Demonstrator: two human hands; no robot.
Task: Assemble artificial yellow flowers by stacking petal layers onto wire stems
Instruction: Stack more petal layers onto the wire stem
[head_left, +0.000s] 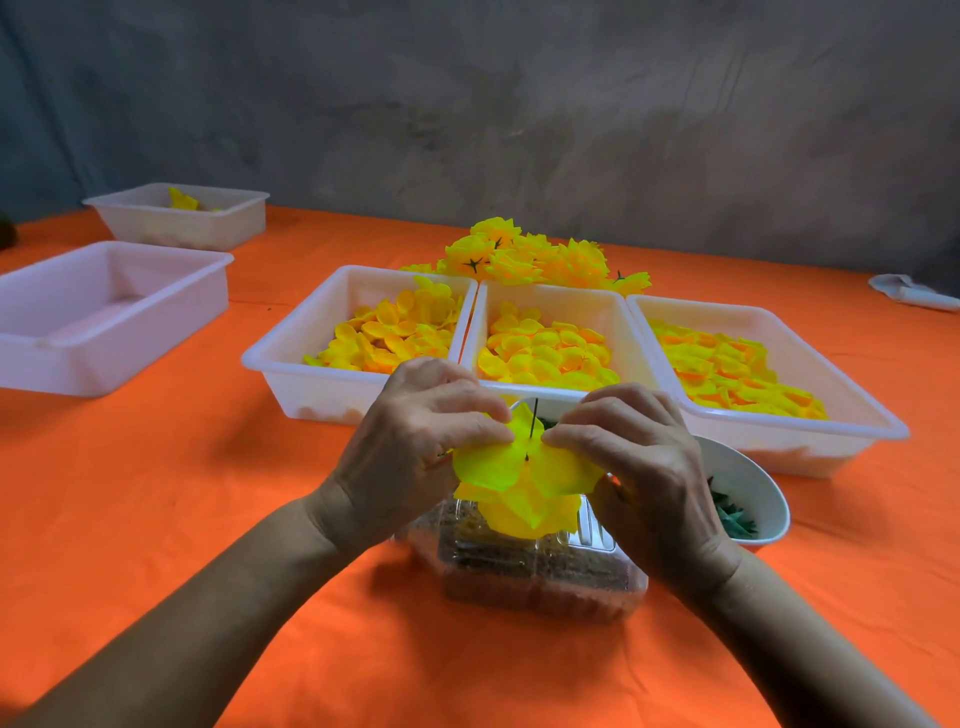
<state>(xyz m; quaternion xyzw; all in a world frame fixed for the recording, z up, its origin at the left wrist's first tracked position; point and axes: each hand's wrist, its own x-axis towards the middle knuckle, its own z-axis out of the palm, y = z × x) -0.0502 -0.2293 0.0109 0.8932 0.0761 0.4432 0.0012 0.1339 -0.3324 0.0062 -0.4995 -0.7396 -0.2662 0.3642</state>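
A yellow petal layer (524, 483) sits on a thin dark wire stem (533, 423) that pokes up through its centre. My left hand (415, 452) pinches the layer's left side and my right hand (634, 467) pinches its right side, both held above a clear plastic box (540, 577). Three white trays of loose yellow petals stand just behind: left tray (291, 353), middle tray (587, 301), right tray (852, 410). A pile of finished yellow flowers (524, 254) lies behind the trays.
A white bowl (758, 483) with green pieces sits by my right hand. Two more white trays stand at the left, a near one (104, 332) and a far one (182, 223) with a few petals. A white cloth (909, 293) lies at the far right on the orange tablecloth (156, 493).
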